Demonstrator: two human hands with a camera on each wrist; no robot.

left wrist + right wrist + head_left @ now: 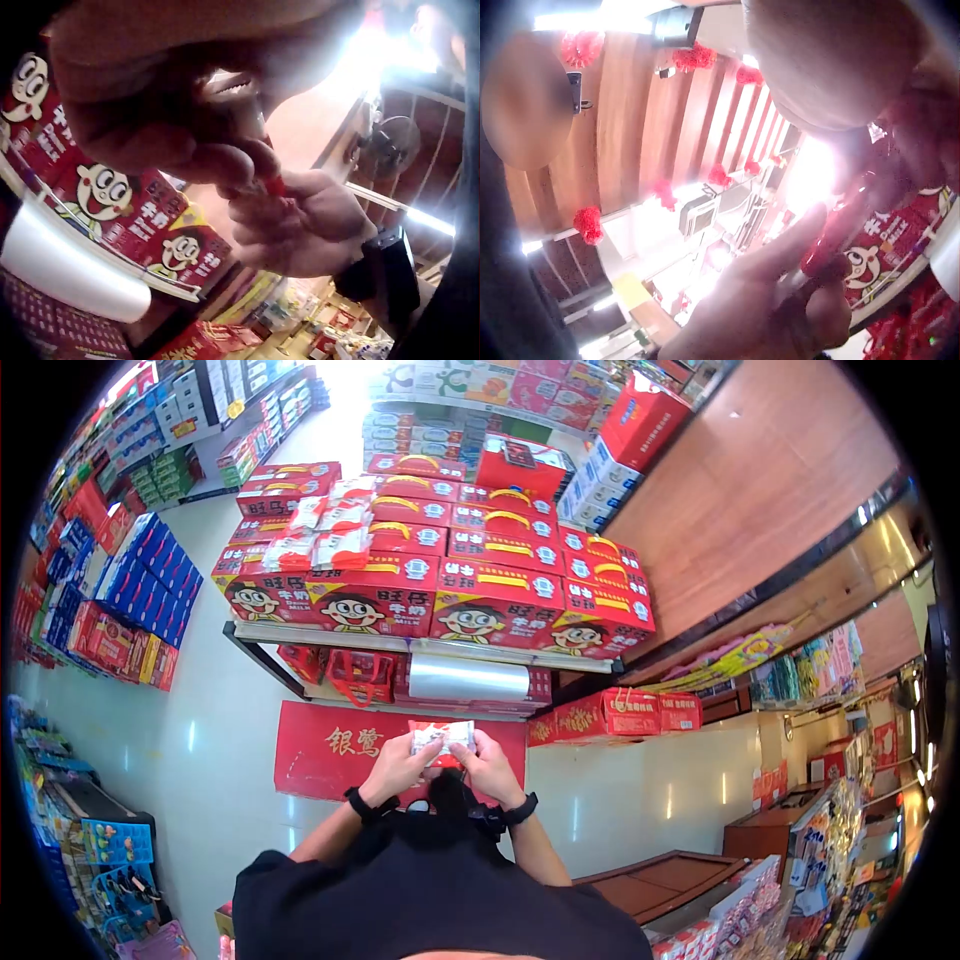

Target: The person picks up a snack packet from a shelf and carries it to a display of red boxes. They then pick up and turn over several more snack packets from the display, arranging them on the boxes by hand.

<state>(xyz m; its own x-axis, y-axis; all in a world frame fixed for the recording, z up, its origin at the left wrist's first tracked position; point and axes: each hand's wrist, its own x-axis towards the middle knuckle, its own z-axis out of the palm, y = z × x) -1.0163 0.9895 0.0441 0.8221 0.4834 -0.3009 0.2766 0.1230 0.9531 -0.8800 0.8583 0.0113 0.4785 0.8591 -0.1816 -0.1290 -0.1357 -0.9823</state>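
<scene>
A small red and white packet (442, 738) is held up in front of the body, pinched at its left side by the left hand (398, 768) and at its right side by the right hand (487, 768). Both thumbs lie over its near face. In the left wrist view the left hand (172, 97) is dark and close, with the packet's serrated edge showing between its fingers; the right hand (300, 225) grips the red end. The right wrist view shows the packet (829, 236) only partly, blurred between the hands.
Red milk cartons (490, 610) stand stacked on a shelf ahead, with similar red and white packets (340, 548) lying on top at the left. Below is a red mat (310, 750) on the floor. Blue boxes (150, 580) stand left; red boxes (630, 712) sit right of the shelf.
</scene>
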